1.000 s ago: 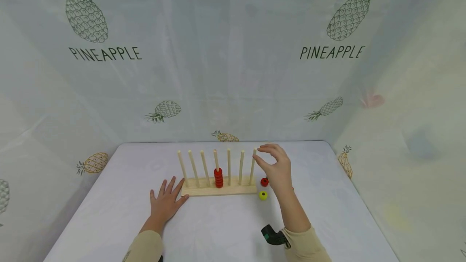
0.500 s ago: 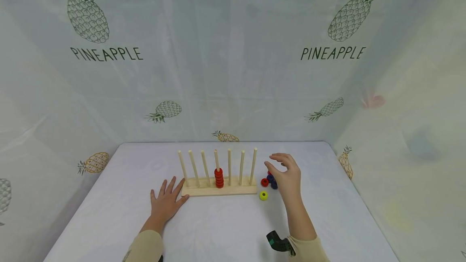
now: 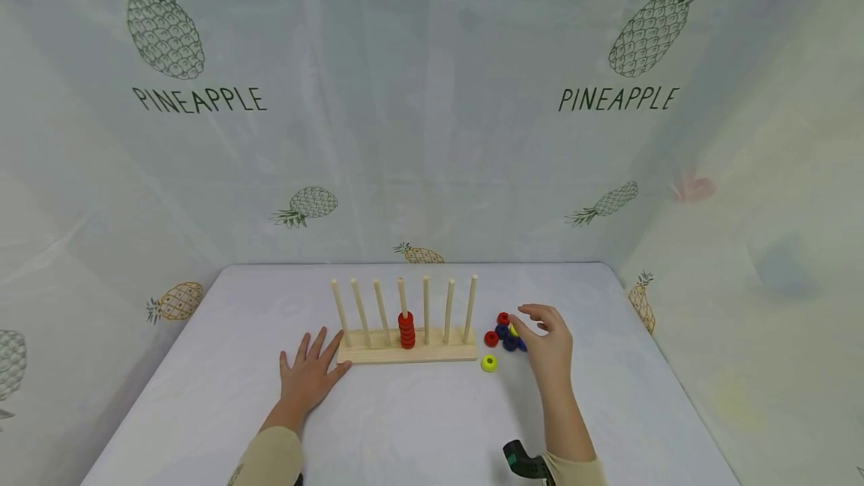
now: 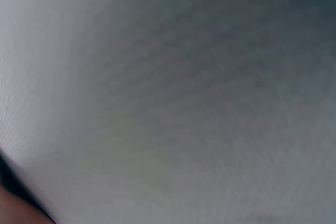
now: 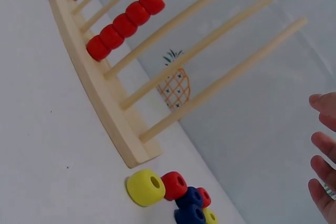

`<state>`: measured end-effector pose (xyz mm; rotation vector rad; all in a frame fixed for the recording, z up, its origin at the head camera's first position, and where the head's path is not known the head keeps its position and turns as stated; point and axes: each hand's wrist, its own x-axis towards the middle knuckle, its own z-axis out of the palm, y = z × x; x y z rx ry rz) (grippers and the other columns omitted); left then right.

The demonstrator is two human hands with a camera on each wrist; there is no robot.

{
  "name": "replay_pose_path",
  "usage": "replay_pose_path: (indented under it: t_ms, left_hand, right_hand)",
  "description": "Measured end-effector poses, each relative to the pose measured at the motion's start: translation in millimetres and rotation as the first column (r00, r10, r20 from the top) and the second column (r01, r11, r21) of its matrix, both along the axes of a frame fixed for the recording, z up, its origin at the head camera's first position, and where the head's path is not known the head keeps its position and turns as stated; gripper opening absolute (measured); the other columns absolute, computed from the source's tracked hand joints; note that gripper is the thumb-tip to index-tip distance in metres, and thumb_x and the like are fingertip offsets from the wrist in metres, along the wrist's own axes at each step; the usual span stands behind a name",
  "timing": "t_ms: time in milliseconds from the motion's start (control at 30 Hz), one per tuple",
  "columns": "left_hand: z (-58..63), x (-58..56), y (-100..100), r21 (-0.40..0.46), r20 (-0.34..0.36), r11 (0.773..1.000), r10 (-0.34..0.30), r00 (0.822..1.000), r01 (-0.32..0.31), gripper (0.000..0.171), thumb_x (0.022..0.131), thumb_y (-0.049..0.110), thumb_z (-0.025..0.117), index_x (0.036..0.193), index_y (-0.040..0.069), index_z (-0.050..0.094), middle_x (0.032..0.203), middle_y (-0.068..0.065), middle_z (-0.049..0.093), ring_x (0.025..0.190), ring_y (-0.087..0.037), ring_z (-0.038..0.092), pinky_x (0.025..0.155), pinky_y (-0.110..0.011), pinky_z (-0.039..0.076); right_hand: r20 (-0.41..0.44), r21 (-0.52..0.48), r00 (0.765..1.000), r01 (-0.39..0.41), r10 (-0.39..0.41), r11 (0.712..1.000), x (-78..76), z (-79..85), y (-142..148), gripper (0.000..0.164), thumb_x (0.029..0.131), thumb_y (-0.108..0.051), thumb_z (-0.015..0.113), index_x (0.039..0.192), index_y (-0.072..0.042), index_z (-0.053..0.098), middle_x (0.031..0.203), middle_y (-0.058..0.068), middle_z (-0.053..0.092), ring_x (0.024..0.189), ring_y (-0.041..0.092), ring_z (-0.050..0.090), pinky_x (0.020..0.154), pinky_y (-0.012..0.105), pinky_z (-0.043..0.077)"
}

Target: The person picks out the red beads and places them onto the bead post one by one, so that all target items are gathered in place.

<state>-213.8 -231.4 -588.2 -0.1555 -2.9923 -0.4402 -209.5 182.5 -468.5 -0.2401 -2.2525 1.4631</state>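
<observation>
A wooden rack [image 3: 432, 355] with several upright pegs stands on the table; its middle peg bears a stack of red beads [image 5: 125, 25]. My left hand [image 3: 306, 375] lies with fingers spread, its fingertip and thumb touching the rack's left end. Beyond the right end, my right hand [image 3: 551, 347] hovers over a group of loose beads, thumb and fingers apart and nothing visible between them. That group holds red beads [image 3: 503, 319], blue beads [image 3: 511, 343] and a partly covered yellow bead [image 3: 514, 331]. Nearer me sits another yellow bead [image 5: 146, 188].
The white table [image 3: 405, 426] ends at a back edge below a hanging sheet printed with pineapples [image 3: 162, 36]. A dark wrist camera [image 3: 526, 462] is strapped at the right sleeve. The left wrist view shows mostly blurred pale surface.
My right hand has moved right and down, away from the rack's rightmost peg to the loose beads, uncovering more of them. My left hand has stayed in place.
</observation>
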Motion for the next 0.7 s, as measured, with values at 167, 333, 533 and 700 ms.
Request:
replay_pose_path:
  t_ms: [167,333,533,700]
  left_hand:
    - [8.8,2.6,3.1,0.008,0.025,1.000,0.006,1.000,-0.007,0.071,0.093,0.061,0.051,0.151,0.021,0.038,0.158,-0.016,0.026,0.143,-0.045,0.016,0.101,-0.077,0.001]
    - [16.6,4.2,5.4,-0.003,0.059,1.000,0.009,0.998,-0.008,0.071,0.094,0.060,0.050,0.153,0.022,0.036,0.158,-0.016,0.024,0.143,-0.045,0.015,0.102,-0.076,0.001]
    - [8.1,2.1,3.8,0.008,0.014,1.000,0.003,1.000,-0.003,0.071,0.093,0.061,0.051,0.151,0.023,0.038,0.157,-0.016,0.027,0.142,-0.045,0.018,0.102,-0.076,0.001]
    - [8.2,1.2,3.2,0.015,0.037,1.000,0.007,0.999,-0.008,0.073,0.093,0.062,0.051,0.152,0.022,0.036,0.158,-0.016,0.025,0.143,-0.045,0.015,0.102,-0.076,0.000]
  right_hand:
    - [0.028,-0.003,0.999,0.030,-0.030,1.000,1.1,-10.2,6.7,0.024,0.084,-0.018,0.079,0.105,-0.008,0.073,0.108,0.003,0.063,0.100,0.019,0.051,0.088,0.037,0.041]
    - [0.036,-0.007,0.998,0.053,-0.053,0.999,2.3,-21.4,16.4,0.023,0.085,-0.018,0.079,0.105,-0.007,0.073,0.109,0.006,0.064,0.099,0.021,0.052,0.086,0.036,0.040]
    - [0.088,0.016,0.993,0.074,-0.075,0.997,2.0,-32.1,24.9,0.025,0.086,-0.019,0.077,0.107,-0.006,0.072,0.112,0.009,0.063,0.102,0.026,0.052,0.087,0.038,0.040]
    - [0.124,0.020,0.989,0.082,-0.084,0.996,1.8,-38.3,30.2,0.028,0.087,-0.021,0.076,0.109,-0.005,0.071,0.116,0.010,0.063,0.104,0.027,0.051,0.086,0.039,0.040]
